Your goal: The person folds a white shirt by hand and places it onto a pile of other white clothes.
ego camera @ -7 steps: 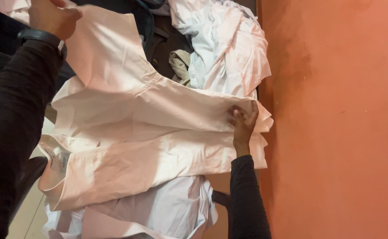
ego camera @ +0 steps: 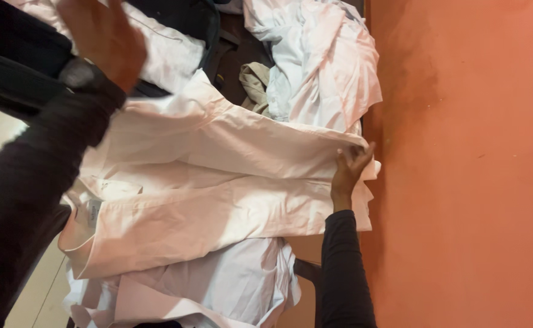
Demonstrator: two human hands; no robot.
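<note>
Pale pink shirt (ego camera: 218, 188) lies spread flat across the middle of the counter (ego camera: 303, 249), collar and neck label at the left, hem end at the right by the orange wall (ego camera: 461, 164). Right hand (ego camera: 348, 170) sits at the shirt's right edge, fingers curled on the fabric fold, pinching or pressing it; exact grip hard to tell. Left hand (ego camera: 105, 36) is up at far left, blurred, fingers spread wide, nothing in it, hovering above the shirt's far flap. Dark watch (ego camera: 78, 73) on that wrist, dark sleeves on both arms. Heap of crumpled white and pink garments (ego camera: 321, 67) at far right, just beyond the shirt; a beige cloth (ego camera: 255, 85) beside it. More white clothing (ego camera: 230, 285) under the shirt's near edge.

To fold well, judging from the lay: keep the right edge pinned taut, smooth the creased middle panel flat, line up the edges before any crease.
</note>
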